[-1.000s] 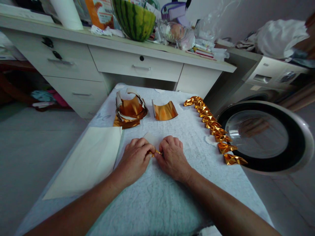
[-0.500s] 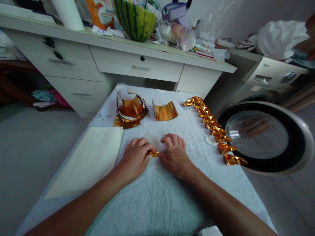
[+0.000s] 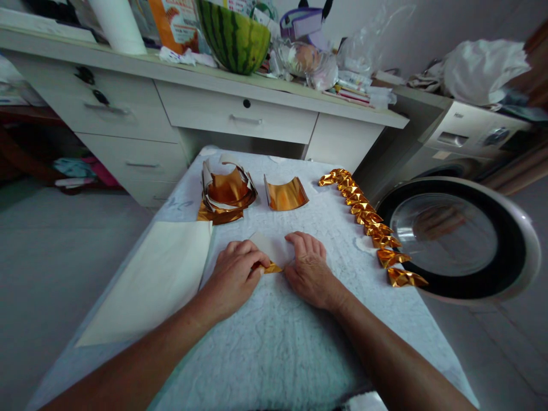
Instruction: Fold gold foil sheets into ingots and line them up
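Observation:
On the cloth-covered table (image 3: 274, 342), a sheet of gold foil paper (image 3: 273, 246) lies pale side up between my hands, its near edge folded over to show a gold strip. My left hand (image 3: 237, 271) pinches the left part of that fold between thumb and bent fingers. At the sheet's right corner rests my right hand (image 3: 309, 268), palm down, thumb apart from its fingers and its tip at the fold's end. Beyond them sit a curved gold foil sheet (image 3: 286, 195) and a curled stack of gold foil paper (image 3: 229, 191).
A row of folded gold foil pieces (image 3: 363, 214) runs along the table's right side. A large pale sheet (image 3: 149, 279) lies at left. Behind stands a drawer desk (image 3: 240, 111) bearing a cut watermelon (image 3: 235, 40). An open washing machine door (image 3: 458, 237) is close to the right edge.
My right hand has shifted slightly right along the fold, and more of the gold strip and pale paper shows between the hands. The left hand keeps its pinch.

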Demonstrator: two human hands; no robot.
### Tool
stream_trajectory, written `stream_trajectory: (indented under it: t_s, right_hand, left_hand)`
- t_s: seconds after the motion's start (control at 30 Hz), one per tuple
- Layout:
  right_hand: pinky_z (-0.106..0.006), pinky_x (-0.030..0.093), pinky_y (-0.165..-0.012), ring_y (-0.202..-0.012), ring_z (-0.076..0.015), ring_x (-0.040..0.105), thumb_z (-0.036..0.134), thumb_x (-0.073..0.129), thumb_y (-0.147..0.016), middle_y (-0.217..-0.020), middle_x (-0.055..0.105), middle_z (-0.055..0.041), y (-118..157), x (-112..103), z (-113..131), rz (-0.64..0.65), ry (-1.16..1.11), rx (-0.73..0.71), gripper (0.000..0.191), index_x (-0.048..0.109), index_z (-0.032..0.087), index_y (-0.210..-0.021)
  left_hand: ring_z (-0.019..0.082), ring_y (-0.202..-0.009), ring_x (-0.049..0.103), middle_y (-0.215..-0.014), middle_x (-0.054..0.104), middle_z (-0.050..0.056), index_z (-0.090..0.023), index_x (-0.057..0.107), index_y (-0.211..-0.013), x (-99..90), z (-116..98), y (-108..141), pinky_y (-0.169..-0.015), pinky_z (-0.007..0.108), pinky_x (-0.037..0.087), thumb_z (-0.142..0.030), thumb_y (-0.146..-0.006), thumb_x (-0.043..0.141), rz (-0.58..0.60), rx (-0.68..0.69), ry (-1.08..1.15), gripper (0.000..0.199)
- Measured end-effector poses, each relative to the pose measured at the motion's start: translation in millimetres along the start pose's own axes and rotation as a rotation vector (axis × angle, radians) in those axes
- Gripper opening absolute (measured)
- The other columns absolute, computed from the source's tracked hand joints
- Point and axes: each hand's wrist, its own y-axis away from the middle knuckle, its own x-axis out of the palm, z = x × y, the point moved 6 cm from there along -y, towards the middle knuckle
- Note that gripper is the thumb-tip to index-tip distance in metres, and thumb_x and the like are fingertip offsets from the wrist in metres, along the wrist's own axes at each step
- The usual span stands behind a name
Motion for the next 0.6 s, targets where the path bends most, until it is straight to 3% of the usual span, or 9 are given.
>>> stream_trajectory:
  t_s: [0.2, 0.3, 0.4, 0.47, 0.6]
  right_hand:
    - [-0.046, 0.031, -0.103, -0.12, -0.0272, 0.04, 0.022, 0.048, -0.082, -0.127, 0.048, -0.0135, -2, -7, 1, -0.035, -0.128, -0.005, 0.043, 0.045, 0.014, -0.125]
    - [-0.047, 0.032, -0.101, -0.118, -0.0282, 0.042, 0.028, 0.052, -0.084, -0.125, 0.05, -0.0129, -3, -7, 4, -0.03, -0.116, -0.026, 0.041, 0.047, 0.015, -0.122]
    - [-0.048, 0.032, -0.101, -0.118, -0.0292, 0.042, 0.031, 0.058, -0.081, -0.126, 0.05, -0.0137, -3, -5, 5, -0.019, -0.096, -0.053, 0.047, 0.047, 0.014, -0.123]
    - [-0.048, 0.031, -0.102, -0.118, -0.0296, 0.042, 0.032, 0.06, -0.08, -0.127, 0.05, -0.0138, -3, -4, 5, -0.017, -0.088, -0.065, 0.05, 0.047, 0.015, -0.125]
    - [-0.049, 0.032, -0.101, -0.118, -0.0302, 0.043, 0.033, 0.062, -0.079, -0.127, 0.051, -0.0133, -3, -1, 3, -0.027, -0.069, -0.066, 0.053, 0.046, 0.017, -0.126]
  left_hand:
    - [0.022, -0.092, 0.051, -0.088, 0.061, 0.002, -0.023, 0.068, -0.083, -2.4, -1, -3, -0.082, 0.037, 0.04, -0.022, -0.088, 0.056, -0.024, 0.014, -0.01, 0.013]
    - [0.024, -0.096, 0.052, -0.095, 0.06, 0.003, -0.022, 0.066, -0.085, -6.4, 1, -3, -0.085, 0.039, 0.041, -0.023, -0.082, 0.063, -0.114, 0.004, -0.063, 0.004]
    - [0.028, -0.11, 0.05, -0.116, 0.057, 0.008, -0.021, 0.059, -0.109, -14.3, 10, -1, -0.094, 0.045, 0.04, -0.028, -0.076, 0.07, -0.267, -0.062, -0.145, 0.036]
    - [0.032, -0.117, 0.049, -0.125, 0.055, 0.012, -0.02, 0.049, -0.124, -16.9, 16, -1, -0.098, 0.049, 0.039, -0.032, -0.074, 0.072, -0.301, -0.12, -0.189, 0.056]
    - [0.033, -0.118, 0.052, -0.125, 0.059, 0.014, -0.018, 0.042, -0.131, -18.2, 22, -1, -0.098, 0.053, 0.038, -0.034, -0.082, 0.063, -0.27, -0.15, -0.173, 0.056]
